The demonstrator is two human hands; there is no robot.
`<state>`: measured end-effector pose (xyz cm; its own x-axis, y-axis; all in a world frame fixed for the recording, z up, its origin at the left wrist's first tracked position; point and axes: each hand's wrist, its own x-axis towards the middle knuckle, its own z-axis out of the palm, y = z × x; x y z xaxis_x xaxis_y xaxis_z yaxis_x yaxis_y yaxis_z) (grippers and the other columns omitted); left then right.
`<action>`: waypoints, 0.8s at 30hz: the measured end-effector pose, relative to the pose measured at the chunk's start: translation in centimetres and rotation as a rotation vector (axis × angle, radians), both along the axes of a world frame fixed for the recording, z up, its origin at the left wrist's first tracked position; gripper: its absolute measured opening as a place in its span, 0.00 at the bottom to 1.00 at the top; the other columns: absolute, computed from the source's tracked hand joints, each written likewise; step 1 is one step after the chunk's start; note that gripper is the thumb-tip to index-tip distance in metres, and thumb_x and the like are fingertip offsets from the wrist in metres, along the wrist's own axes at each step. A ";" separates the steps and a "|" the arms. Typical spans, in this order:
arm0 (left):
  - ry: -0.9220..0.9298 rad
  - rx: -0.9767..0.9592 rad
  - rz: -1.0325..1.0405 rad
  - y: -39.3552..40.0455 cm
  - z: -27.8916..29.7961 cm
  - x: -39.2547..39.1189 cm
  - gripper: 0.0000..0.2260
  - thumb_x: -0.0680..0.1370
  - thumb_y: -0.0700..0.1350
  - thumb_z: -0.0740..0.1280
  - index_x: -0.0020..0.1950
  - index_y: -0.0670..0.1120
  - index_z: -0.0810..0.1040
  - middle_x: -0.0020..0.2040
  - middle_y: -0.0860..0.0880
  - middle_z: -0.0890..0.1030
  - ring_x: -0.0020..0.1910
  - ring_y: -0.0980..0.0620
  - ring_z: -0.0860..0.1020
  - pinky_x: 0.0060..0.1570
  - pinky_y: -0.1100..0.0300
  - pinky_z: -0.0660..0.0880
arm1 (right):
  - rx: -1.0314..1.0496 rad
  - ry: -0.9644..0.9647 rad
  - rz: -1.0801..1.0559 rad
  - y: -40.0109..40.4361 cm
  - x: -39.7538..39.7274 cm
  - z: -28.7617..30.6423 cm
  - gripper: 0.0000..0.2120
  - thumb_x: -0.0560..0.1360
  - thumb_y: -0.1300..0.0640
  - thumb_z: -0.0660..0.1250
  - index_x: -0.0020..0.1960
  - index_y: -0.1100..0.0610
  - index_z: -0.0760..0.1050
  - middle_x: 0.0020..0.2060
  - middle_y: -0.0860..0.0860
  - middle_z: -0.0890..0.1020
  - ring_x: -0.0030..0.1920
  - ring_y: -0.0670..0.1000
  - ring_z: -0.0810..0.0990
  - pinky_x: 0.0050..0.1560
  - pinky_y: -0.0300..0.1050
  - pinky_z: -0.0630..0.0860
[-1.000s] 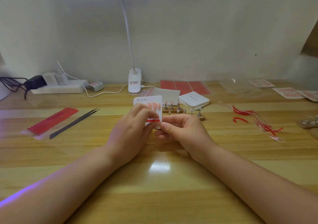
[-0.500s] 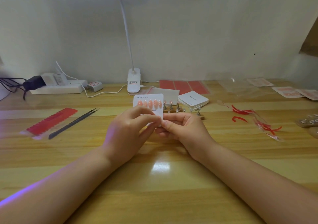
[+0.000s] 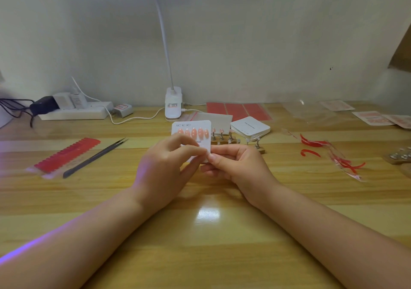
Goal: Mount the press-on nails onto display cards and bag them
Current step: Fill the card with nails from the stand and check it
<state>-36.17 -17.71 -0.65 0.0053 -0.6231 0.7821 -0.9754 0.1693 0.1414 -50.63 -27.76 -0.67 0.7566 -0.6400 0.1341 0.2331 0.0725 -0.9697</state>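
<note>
A white display card (image 3: 203,125) with a row of several pink press-on nails (image 3: 194,132) stands upright above the table centre. My left hand (image 3: 165,168) covers the card's lower half, its thumb and forefinger pinching near the card's lower right corner. My right hand (image 3: 233,166) grips the card's lower right edge from the right, fingers curled. Just behind the card, more pink nails (image 3: 217,131) sit on small metal stands on a wooden block. A stack of blank white cards (image 3: 250,127) lies right of those stands.
Black tweezers (image 3: 95,156) and a red adhesive strip sheet (image 3: 66,154) lie at left. Red sheets (image 3: 238,109), a lamp base (image 3: 173,104) and a power strip (image 3: 73,112) line the back. Clear bags (image 3: 311,113), red peeled liners (image 3: 311,143) and another stand block (image 3: 399,156) lie at right.
My left fingers have slid down off the card's upper part, uncovering the whole row of nails. The card now stands slightly higher between both hands.
</note>
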 end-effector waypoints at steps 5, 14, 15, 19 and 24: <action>0.005 0.013 0.009 0.0 0.2 0.2 0.09 0.77 0.45 0.67 0.44 0.41 0.83 0.44 0.46 0.80 0.37 0.47 0.78 0.32 0.50 0.76 | -0.011 0.006 0.005 0.1 0.1 0.0 0.09 0.76 0.70 0.66 0.49 0.60 0.81 0.40 0.56 0.86 0.39 0.51 0.85 0.40 0.39 0.81; 0.109 -0.021 0.002 -0.3 0.0 0.5 0.07 0.76 0.43 0.68 0.47 0.40 0.83 0.46 0.46 0.79 0.38 0.50 0.76 0.34 0.50 0.76 | 0.036 0.019 -0.025 -0.1 0.2 -0.1 0.08 0.76 0.70 0.66 0.54 0.65 0.79 0.43 0.60 0.85 0.40 0.53 0.85 0.40 0.41 0.82; 0.098 -0.015 -0.025 -0.3 -0.1 0.6 0.09 0.77 0.44 0.68 0.47 0.40 0.83 0.45 0.46 0.79 0.38 0.48 0.78 0.35 0.50 0.76 | 0.027 0.020 -0.022 -0.1 0.2 -0.1 0.08 0.76 0.70 0.66 0.52 0.63 0.80 0.43 0.60 0.85 0.39 0.53 0.85 0.40 0.41 0.81; 0.067 -0.011 -0.068 -0.3 -0.2 0.7 0.11 0.77 0.47 0.66 0.50 0.43 0.85 0.44 0.46 0.79 0.39 0.45 0.79 0.35 0.48 0.76 | 0.001 0.010 -0.003 -0.1 0.2 -0.1 0.09 0.77 0.69 0.65 0.50 0.59 0.82 0.42 0.58 0.86 0.40 0.52 0.85 0.40 0.40 0.81; -0.045 0.014 -0.017 -0.4 0.0 0.6 0.10 0.78 0.47 0.67 0.54 0.48 0.85 0.47 0.49 0.80 0.38 0.52 0.71 0.36 0.51 0.74 | 0.056 -0.027 -0.010 -0.3 0.1 -0.1 0.08 0.76 0.69 0.66 0.52 0.63 0.81 0.42 0.58 0.86 0.41 0.52 0.85 0.40 0.39 0.80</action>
